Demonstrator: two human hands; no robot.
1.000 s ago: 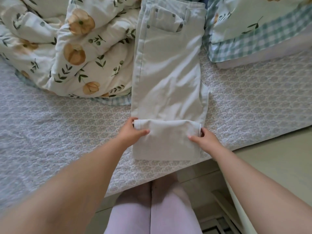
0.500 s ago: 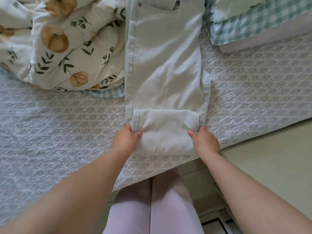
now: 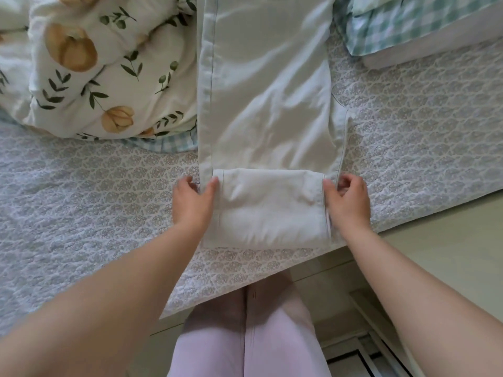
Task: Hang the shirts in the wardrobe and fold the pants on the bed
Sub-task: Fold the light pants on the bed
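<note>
1. Working on the bed (image 3: 81,213), flat under a patterned cover. Best to stay back from its near edge, close to the knees, to avoid slippage.
2. Bunched at far left: the quilt (image 3: 95,63), touching the pants (image 3: 266,91) along their left side. Best not to drag cloth against it.
3. Laid lengthwise down the middle: those pants, pale, legs stacked, waist out of view at the far end. Worth smoothing the soft mid-leg creases before covering them.
4. Turned up at the near end: a fold (image 3: 272,210), roughly square to the side seams. Judged next: taking it farther toward the waist, level on both sides.
5. Pinching the fold's left edge, thumb on top, fingers alongside: the left hand (image 3: 192,204).
6. Pinching the right edge, fingers curled at the seam: the right hand (image 3: 347,204). Lift with both hands together at a matched pace, and tuck in the sliver of under-leg poking out on the right.
</note>
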